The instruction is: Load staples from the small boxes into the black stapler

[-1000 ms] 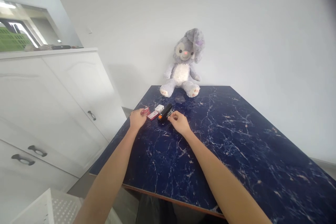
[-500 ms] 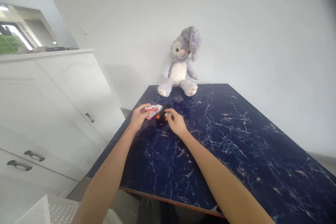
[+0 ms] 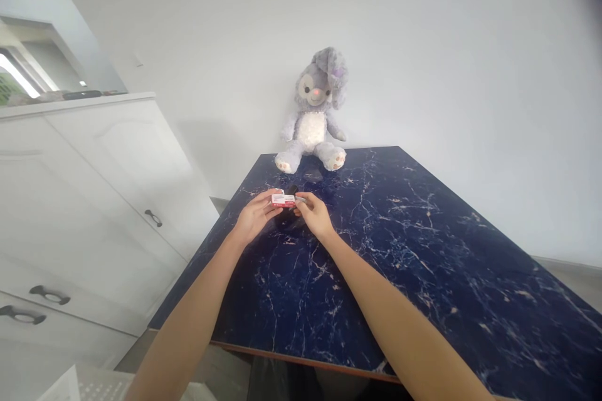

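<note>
My left hand (image 3: 255, 218) is closed on a small red and white box (image 3: 283, 201), held level above the table with its thumb and fingers at the left end. At the box's right end, my right hand (image 3: 314, 215) pinches a small pale strip (image 3: 301, 199). The strip's tip is so close to the box that I cannot tell whether it is inside or just touching. Behind the box a black object (image 3: 293, 190) shows only in part; the box and my fingers cover the rest.
A grey plush rabbit (image 3: 313, 119) sits at the back of the dark blue marbled table (image 3: 399, 250), against the wall. White cabinets (image 3: 103, 200) with dark handles stand on the left. At the lower left is a white perforated object (image 3: 94, 385).
My left hand has brought the box rightward to my right hand's fingertips, in front of the black object. A second red and white box beneath it no longer shows. The view has shifted slightly.
</note>
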`<state>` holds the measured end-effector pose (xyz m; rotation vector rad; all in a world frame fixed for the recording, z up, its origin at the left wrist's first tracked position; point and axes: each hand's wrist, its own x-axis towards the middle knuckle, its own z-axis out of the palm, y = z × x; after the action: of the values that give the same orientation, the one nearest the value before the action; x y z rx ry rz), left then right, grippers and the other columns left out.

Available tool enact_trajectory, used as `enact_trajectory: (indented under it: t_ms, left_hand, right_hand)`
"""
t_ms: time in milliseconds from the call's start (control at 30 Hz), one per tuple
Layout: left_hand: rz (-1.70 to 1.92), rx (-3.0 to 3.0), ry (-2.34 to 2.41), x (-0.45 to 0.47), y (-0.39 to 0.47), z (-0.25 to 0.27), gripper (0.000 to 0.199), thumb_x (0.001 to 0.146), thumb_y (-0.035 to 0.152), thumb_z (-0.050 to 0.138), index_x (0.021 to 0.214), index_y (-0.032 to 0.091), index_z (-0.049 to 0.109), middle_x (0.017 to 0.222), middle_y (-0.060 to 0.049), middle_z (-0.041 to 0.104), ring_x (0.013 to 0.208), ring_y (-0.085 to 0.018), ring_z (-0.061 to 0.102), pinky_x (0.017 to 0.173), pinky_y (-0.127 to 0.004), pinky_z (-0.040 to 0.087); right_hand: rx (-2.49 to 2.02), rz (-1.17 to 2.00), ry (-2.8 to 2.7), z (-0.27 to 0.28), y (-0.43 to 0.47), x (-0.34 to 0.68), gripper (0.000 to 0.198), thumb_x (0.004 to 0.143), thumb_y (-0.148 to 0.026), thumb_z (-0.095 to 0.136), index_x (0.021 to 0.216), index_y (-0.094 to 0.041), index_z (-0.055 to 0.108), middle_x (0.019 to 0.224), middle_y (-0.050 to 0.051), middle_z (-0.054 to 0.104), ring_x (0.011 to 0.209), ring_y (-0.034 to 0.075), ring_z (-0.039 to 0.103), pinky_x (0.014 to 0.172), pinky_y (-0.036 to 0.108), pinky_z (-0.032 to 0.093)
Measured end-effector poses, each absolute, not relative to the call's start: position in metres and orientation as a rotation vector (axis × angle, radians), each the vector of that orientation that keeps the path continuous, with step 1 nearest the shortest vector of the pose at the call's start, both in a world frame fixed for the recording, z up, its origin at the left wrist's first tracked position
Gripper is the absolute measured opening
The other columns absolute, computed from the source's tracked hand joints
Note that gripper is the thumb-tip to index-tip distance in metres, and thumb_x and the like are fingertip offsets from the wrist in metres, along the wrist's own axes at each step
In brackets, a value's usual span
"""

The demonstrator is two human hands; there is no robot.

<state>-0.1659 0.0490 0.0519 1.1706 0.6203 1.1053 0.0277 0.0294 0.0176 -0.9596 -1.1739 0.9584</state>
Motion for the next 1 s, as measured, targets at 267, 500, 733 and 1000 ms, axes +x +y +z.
enact_trajectory:
  t_ms: [267,500,733,1000]
  left_hand:
    - [1.077,1.129,0.731,-0.166,0.053,0.051,0.037,0.084,0.023,0.073,0.121,0.020,0.068,0.118,-0.010,0.072,0.105,-0.020,0.069,0.089,-0.030,0.058]
    - [1.135,1.175,0.815,-0.164,0.056,0.044,0.032,0.077,0.021,0.080,0.107,0.015,0.071,0.105,-0.010,0.075,0.097,-0.020,0.070,0.088,-0.033,0.058]
    - [1.176,1.188,0.865,-0.162,0.060,0.037,0.033,0.072,0.019,0.083,0.101,0.013,0.069,0.101,-0.012,0.076,0.097,-0.022,0.071,0.091,-0.038,0.058]
    - [1.211,1.172,0.917,-0.160,0.059,0.039,0.033,0.070,0.019,0.084,0.098,0.014,0.068,0.096,-0.011,0.075,0.093,-0.021,0.072,0.089,-0.037,0.060]
  right_hand:
    - [-1.018,0.921,-1.230,0.014,0.030,0.029,0.028,0.080,-0.032,0.064,0.106,-0.022,0.067,0.085,0.002,0.074,0.067,0.016,0.068,0.073,0.033,0.059]
    - [-0.981,1.004,-1.099,0.016,0.032,0.030,0.038,0.070,-0.033,0.074,0.106,-0.020,0.067,0.081,0.002,0.073,0.067,0.016,0.067,0.072,0.032,0.058]
    - [-0.916,1.097,-1.028,0.016,0.032,0.031,0.043,0.069,-0.039,0.078,0.105,-0.018,0.066,0.086,0.004,0.075,0.067,0.015,0.066,0.071,0.032,0.057]
    - [-0.891,1.155,-0.995,0.018,0.031,0.035,0.046,0.067,-0.042,0.079,0.104,-0.018,0.067,0.085,0.004,0.075,0.064,0.014,0.065,0.066,0.031,0.056]
